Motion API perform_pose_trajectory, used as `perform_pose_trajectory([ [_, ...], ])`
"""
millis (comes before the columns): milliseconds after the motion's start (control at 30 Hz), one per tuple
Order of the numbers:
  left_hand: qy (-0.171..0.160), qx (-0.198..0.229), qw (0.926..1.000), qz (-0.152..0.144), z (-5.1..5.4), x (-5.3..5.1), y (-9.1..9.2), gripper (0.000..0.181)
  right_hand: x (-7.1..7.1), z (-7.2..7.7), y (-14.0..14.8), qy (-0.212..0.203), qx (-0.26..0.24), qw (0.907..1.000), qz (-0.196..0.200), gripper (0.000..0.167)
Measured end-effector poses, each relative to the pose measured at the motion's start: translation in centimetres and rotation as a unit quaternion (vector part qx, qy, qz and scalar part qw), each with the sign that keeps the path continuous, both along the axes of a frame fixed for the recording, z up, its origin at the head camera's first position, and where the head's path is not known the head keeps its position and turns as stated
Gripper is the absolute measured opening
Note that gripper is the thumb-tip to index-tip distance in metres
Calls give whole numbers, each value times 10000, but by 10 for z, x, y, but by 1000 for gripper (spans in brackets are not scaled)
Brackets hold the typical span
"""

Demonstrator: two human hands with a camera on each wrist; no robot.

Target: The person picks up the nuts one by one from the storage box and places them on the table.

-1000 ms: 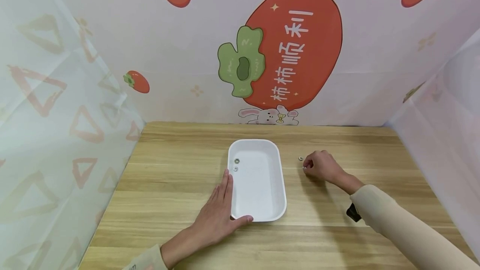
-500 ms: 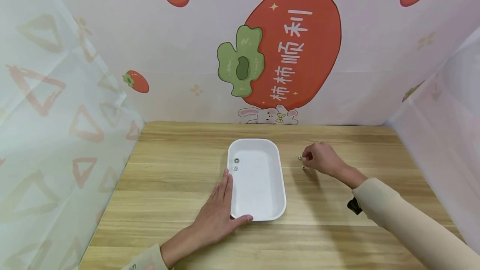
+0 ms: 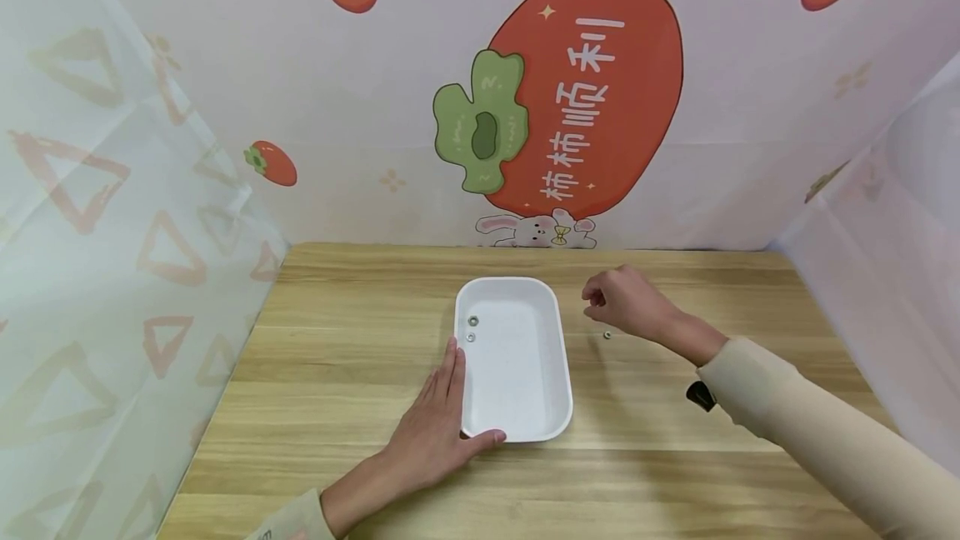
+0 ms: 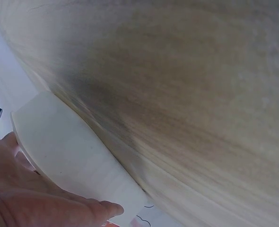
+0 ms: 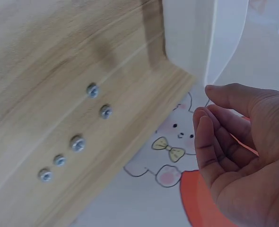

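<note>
A white tray (image 3: 517,357) with rounded corners stands on the wooden table. Inside it, near the left wall, lie a larger nut (image 3: 473,321) and a smaller ring-like piece (image 3: 471,337). My left hand (image 3: 431,432) rests against the tray's left side with straight fingers, its thumb along the front rim. Just right of the tray, my right hand (image 3: 626,300) hovers above the table. In the right wrist view the right hand (image 5: 248,151) has bent fingers, thumb apart from them, nothing visible between. Several metal nuts (image 5: 77,143) lie below it; the head view shows only one nut (image 3: 607,335).
The wooden table (image 3: 345,340) ends at a back wall (image 3: 360,107) printed with persimmons and a rabbit. Patterned white sheets hang at the left side (image 3: 112,290) and the right side (image 3: 885,273).
My right hand first moves away from the near nut, then rises and shifts slightly left and back, covering where the farther nut showed. My left hand and the tray stay put.
</note>
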State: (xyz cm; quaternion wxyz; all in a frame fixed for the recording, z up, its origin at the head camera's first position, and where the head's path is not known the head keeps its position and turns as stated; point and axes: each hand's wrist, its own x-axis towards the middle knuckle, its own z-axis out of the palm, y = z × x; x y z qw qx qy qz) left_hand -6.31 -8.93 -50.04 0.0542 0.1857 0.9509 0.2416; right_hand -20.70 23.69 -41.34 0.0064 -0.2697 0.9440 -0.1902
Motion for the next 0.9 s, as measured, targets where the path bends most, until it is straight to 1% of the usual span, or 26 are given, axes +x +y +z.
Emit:
perform_pose_trajectory([
  [267, -15, 1, 10000, 6, 1, 0, 1, 123, 1, 16, -26, -144, 60, 9997, 192, 10],
  [400, 0, 13, 10000, -2, 2, 0, 1, 123, 1, 21, -40, -161, 39, 9993, 321, 5],
  [567, -42, 27, 10000, 20, 2, 0, 1, 123, 1, 26, -57, -215, 9, 9989, 412, 13],
  [733, -74, 42, 10000, 12, 3, 0, 1, 122, -2, 26, -71, -296, 40, 9985, 462, 14],
  [900, -120, 90, 9999, 18, 3, 0, 0, 122, -3, 24, -84, -276, 48, 9976, 637, 11],
])
